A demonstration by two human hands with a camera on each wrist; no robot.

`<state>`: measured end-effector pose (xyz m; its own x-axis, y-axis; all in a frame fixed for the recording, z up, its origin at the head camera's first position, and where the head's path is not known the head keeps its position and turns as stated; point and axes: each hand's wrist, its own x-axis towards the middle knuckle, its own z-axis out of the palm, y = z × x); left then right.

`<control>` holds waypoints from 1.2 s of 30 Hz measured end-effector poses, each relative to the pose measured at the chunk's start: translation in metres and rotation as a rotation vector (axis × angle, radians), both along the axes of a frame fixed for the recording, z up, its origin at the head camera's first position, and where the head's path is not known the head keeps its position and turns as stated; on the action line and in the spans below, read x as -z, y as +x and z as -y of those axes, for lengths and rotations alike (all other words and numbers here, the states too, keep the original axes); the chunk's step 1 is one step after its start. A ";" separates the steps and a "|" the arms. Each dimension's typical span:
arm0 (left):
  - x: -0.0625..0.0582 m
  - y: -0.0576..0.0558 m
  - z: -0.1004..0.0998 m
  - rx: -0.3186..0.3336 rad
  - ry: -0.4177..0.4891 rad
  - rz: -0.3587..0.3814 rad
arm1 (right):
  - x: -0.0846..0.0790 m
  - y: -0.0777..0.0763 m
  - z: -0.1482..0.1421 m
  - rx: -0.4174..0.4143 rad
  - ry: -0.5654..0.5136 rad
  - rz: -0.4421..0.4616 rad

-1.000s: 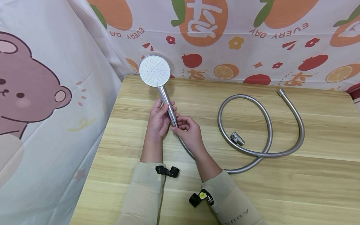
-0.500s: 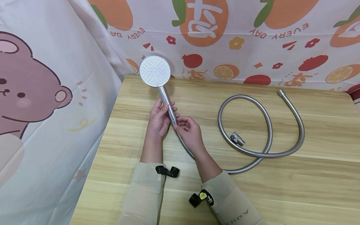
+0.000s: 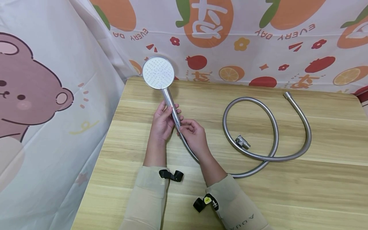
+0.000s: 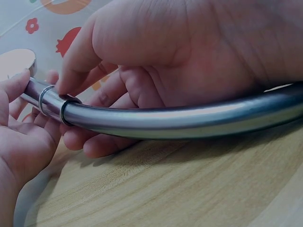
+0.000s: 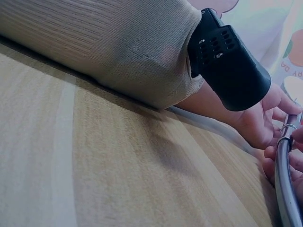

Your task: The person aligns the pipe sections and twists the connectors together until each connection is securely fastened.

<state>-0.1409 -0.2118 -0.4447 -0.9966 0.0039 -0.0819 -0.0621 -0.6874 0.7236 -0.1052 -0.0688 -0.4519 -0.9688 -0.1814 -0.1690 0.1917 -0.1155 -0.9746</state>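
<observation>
A round shower head [image 3: 158, 72] with a white nozzle face and chrome handle tilts up at the table's back left. My left hand [image 3: 161, 124] grips the handle, thumb along its front. At the handle's lower end my right hand [image 3: 196, 135] pinches the metal collar [image 4: 53, 102] of a grey shower hose [image 4: 180, 124], thumb on top and fingers beneath. In the left wrist view, the collar sits in line with the handle. From there the hose curves under the right forearm. The right wrist view shows the left hand [image 5: 258, 120] behind the hose.
The hose's far part loops on the wooden table [image 3: 316, 191] at right, its free end [image 3: 287, 94] near the back edge. A small chrome fitting [image 3: 242, 141] lies by the loop. A printed fruit curtain [image 3: 212, 57] hangs behind, and a bear-print cloth [image 3: 95, 80] at left.
My right thumb and fingers have shifted slightly around the collar, the thumb moving up and inward. The left hand, shower head and looped hose hold their places.
</observation>
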 end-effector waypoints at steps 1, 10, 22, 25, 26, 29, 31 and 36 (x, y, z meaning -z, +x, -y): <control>0.000 0.000 0.000 0.000 -0.002 0.000 | 0.000 0.000 0.000 0.003 0.005 -0.009; 0.000 0.000 0.000 0.006 0.004 -0.002 | 0.000 0.001 0.000 0.021 0.089 -0.063; 0.000 0.000 0.000 0.001 0.008 0.003 | 0.002 0.001 0.001 0.023 0.100 -0.081; 0.000 0.000 0.000 -0.003 0.001 0.002 | 0.002 0.001 0.001 0.021 0.100 -0.080; 0.000 0.000 0.000 -0.003 0.001 0.003 | 0.002 0.001 0.001 0.020 0.095 -0.078; 0.000 0.000 0.000 -0.001 0.011 0.003 | 0.000 0.001 0.001 0.018 0.078 -0.072; 0.000 0.000 0.000 0.000 0.014 0.004 | 0.000 0.001 0.001 0.018 0.073 -0.070; 0.000 0.000 0.000 0.000 0.009 0.002 | -0.001 0.001 0.001 0.013 0.054 -0.045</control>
<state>-0.1406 -0.2118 -0.4448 -0.9965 0.0047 -0.0840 -0.0637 -0.6940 0.7172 -0.1041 -0.0695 -0.4510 -0.9779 -0.1605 -0.1341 0.1460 -0.0648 -0.9872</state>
